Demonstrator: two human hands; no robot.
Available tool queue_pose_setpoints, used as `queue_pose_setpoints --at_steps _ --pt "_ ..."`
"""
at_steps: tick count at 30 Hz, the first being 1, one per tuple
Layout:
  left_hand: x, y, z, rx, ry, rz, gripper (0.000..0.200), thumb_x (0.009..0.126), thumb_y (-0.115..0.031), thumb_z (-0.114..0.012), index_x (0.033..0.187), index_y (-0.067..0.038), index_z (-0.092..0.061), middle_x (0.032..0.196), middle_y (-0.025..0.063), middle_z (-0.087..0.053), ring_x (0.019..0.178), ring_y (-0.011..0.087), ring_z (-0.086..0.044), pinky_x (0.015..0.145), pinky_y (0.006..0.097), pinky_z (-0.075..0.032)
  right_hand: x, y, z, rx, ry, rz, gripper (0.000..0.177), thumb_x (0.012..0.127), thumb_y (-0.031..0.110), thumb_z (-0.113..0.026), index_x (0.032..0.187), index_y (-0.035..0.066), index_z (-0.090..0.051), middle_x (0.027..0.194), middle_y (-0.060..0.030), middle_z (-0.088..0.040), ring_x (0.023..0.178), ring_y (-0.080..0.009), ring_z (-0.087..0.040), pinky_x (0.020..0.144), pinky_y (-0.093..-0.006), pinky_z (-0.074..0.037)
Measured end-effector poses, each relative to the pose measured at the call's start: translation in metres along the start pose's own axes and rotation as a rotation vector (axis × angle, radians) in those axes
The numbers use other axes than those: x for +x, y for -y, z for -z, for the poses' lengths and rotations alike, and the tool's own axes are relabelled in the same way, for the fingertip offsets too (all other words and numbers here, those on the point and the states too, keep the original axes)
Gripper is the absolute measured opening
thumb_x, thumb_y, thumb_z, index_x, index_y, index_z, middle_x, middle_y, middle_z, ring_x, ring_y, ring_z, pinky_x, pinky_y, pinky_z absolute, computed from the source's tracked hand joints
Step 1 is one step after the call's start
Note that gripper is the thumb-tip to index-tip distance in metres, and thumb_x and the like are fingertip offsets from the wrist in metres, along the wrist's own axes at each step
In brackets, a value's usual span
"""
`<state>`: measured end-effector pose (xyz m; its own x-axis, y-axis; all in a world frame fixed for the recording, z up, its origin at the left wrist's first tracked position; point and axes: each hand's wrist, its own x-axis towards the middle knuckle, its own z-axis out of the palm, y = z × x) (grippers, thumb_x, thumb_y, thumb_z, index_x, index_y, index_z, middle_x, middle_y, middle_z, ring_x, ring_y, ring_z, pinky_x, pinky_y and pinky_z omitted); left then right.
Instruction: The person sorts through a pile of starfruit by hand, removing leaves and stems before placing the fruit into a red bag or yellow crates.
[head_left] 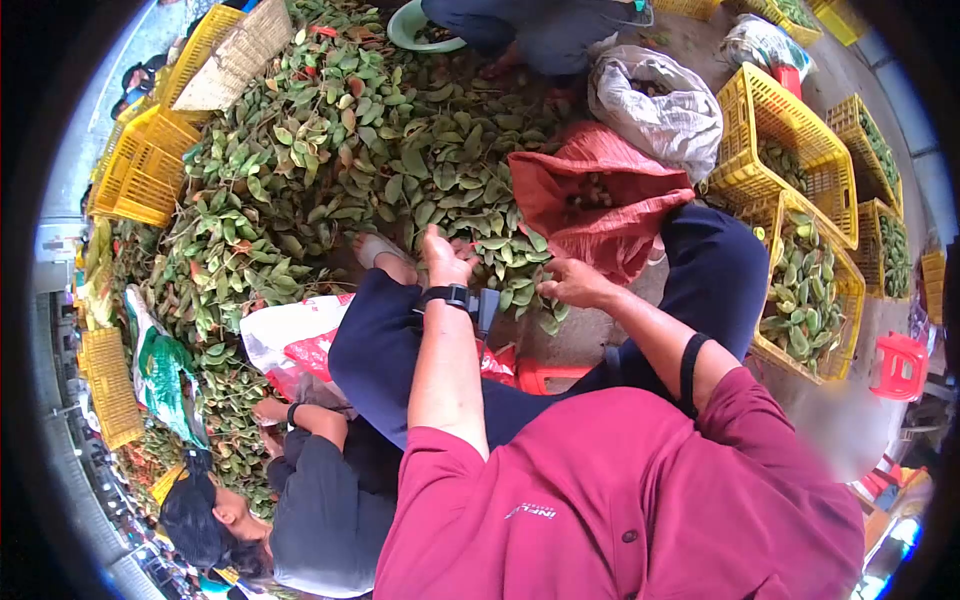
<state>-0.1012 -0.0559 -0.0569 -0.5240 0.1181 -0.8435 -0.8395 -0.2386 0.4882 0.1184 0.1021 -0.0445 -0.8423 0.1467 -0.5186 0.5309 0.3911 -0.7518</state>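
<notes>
In front of my lap, my left hand (448,260) is turned palm up, its fingers curled round the near end of a leafy green branch (503,250). The branch's broad oval leaves spread between my two hands. At its right side, my right hand (577,283) is closed in a pinch against the leaf edges; what sits between the fingertips is too small to make out. Just beyond the right hand stands an open red woven sack (625,225) with small round brownish pieces inside. A large heap of leafy branches (300,160) lies ahead and to the left.
A white sack (655,110) stands behind the red one. Yellow crates (815,300) of leaves line the right side, near a red stool (900,365). A co-worker (320,490) works at the left; another person (540,35) sits opposite by a green basin (420,28).
</notes>
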Motion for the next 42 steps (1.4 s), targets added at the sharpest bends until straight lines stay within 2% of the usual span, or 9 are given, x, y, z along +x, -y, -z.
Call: queue_pose_setpoints --at_steps 5,9,12,16,19,23,25,29,42 --pt "0.043 0.020 -0.007 0.014 -0.032 0.104 0.088 0.096 -0.059 -0.048 0.159 -0.009 -0.012 0.156 0.0227 -0.030 0.141 0.0434 -0.033 0.115 0.0660 -0.017 0.064 0.023 -0.008 0.054 0.135 0.046 0.060 0.089 0.043 -0.060 0.121 -0.007 -0.063 0.118 -0.0279 -0.066 0.108 -0.0348 -0.065 0.094 -0.0419 -0.049" --pt "0.083 0.027 0.008 0.008 -0.111 0.163 0.079 0.094 -0.065 -0.044 0.147 -0.008 -0.034 0.149 0.0199 -0.035 0.126 0.0385 -0.043 0.104 0.0641 -0.033 0.150 0.052 -0.009 0.364 -0.129 0.126 0.046 0.093 0.037 -0.060 0.115 -0.003 -0.065 0.102 -0.0106 -0.069 0.098 -0.0198 -0.065 0.080 -0.0346 -0.054" --pt "0.104 0.043 0.019 -0.082 -0.099 0.359 0.094 0.093 -0.068 -0.045 0.159 -0.008 -0.013 0.160 0.0211 -0.024 0.146 0.0440 -0.025 0.113 0.0680 -0.021 0.225 0.048 0.005 0.708 -0.454 0.047 0.044 0.093 0.038 -0.067 0.118 0.001 -0.067 0.111 -0.0070 -0.068 0.100 -0.0173 -0.063 0.081 -0.0341 -0.054" --pt "0.121 0.073 0.014 -0.093 -0.153 0.456 0.105 0.089 -0.071 -0.050 0.160 -0.006 -0.006 0.161 0.0218 -0.020 0.145 0.0455 -0.023 0.115 0.0658 -0.021 0.289 0.007 0.064 0.185 -0.803 0.083 0.058 0.091 0.047 -0.066 0.122 -0.003 -0.065 0.117 -0.0206 -0.069 0.112 -0.0315 -0.065 0.100 -0.0383 -0.046" --pt "0.151 0.095 0.018 -0.135 -0.143 0.497 0.123 0.081 -0.077 -0.059 0.157 0.003 -0.004 0.158 0.0250 -0.018 0.142 0.0456 -0.024 0.114 0.0652 -0.023 0.294 -0.029 0.102 0.299 -0.524 -0.058 0.066 0.089 0.054 -0.066 0.126 -0.001 -0.064 0.129 -0.0246 -0.063 0.121 -0.0365 -0.060 0.105 -0.0415 -0.044" --pt "0.174 0.097 0.011 -0.110 -0.210 0.579 0.106 0.078 -0.083 -0.055 0.156 -0.016 -0.027 0.145 0.0227 -0.031 0.129 0.0409 -0.035 0.109 0.0643 -0.029 0.335 -0.056 0.100 -0.182 -0.474 -0.214 0.081 0.084 0.066 -0.064 0.137 0.005 -0.057 0.140 -0.0277 -0.054 0.129 -0.0438 -0.052 0.107 -0.0466 -0.042" --pt "0.156 0.092 -0.004 -0.133 -0.160 0.521 0.122 0.078 -0.079 -0.060 0.153 0.005 -0.014 0.149 0.0253 -0.025 0.138 0.0476 -0.026 0.113 0.0672 -0.021 0.335 -0.045 0.091 -0.373 -0.517 -0.125 0.086 0.083 0.067 -0.064 0.141 0.005 -0.054 0.147 -0.0278 -0.045 0.136 -0.0479 -0.042 0.109 -0.0528 -0.039" --pt "0.155 0.103 0.005 -0.262 -0.071 0.568 0.123 0.078 -0.082 -0.058 0.155 0.001 -0.010 0.150 0.0251 -0.021 0.137 0.0489 -0.026 0.113 0.0682 -0.022 0.334 -0.023 0.063 -0.723 -0.474 -0.036 0.079 0.082 0.064 -0.067 0.135 0.007 -0.058 0.152 -0.0213 -0.039 0.138 -0.0450 -0.037 0.108 -0.0598 -0.036" --pt "0.153 0.080 0.008 -0.425 0.093 0.600 0.120 0.073 -0.083 -0.060 0.157 -0.011 -0.013 0.155 0.0187 -0.017 0.141 0.0571 -0.018 0.111 0.0733 -0.023 0.314 -0.004 0.007 -0.511 -0.283 0.005 0.102 0.073 0.061 -0.075 0.153 0.012 -0.035 0.146 -0.0263 -0.040 0.136 -0.0534 -0.034 0.106 -0.0655 -0.037"
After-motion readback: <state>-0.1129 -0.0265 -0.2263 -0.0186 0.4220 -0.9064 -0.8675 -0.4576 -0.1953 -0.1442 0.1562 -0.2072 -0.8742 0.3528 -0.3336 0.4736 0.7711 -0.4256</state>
